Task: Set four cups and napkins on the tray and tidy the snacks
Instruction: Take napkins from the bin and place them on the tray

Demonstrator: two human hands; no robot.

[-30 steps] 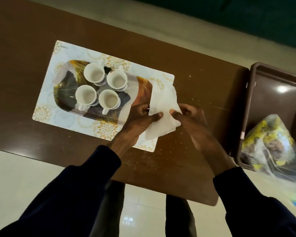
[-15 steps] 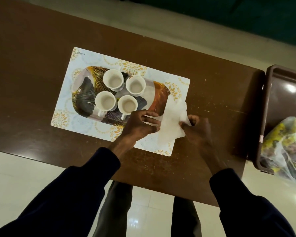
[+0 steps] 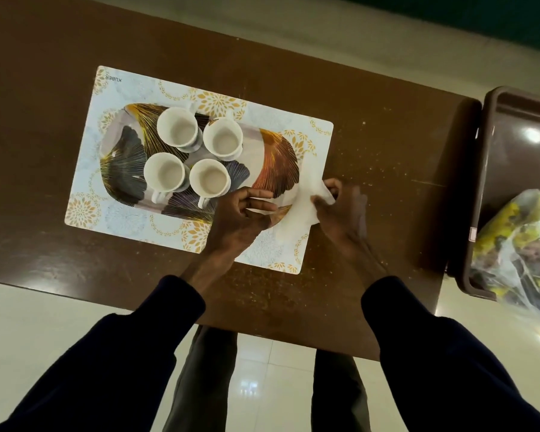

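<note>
Several white cups (image 3: 177,128) stand close together on a leaf-patterned oval tray (image 3: 276,159), which rests on a pale floral placemat (image 3: 128,88). A white paper napkin (image 3: 300,210) lies over the tray's right end and the mat. My left hand (image 3: 240,216) pinches the napkin's left edge at the tray rim. My right hand (image 3: 343,210) pinches its right side. A clear bag of snacks (image 3: 521,244) with yellow print lies at the far right.
The brown wooden table (image 3: 371,126) ends close to my body, with pale floor tiles below. A dark brown plastic tray (image 3: 512,120) sits just off the table's right end, under the snack bag.
The napkin has been folded narrower and lowered onto the tray's right end. Both hands stayed on it. The view shifted, so the mat now sits further right in the frame.
</note>
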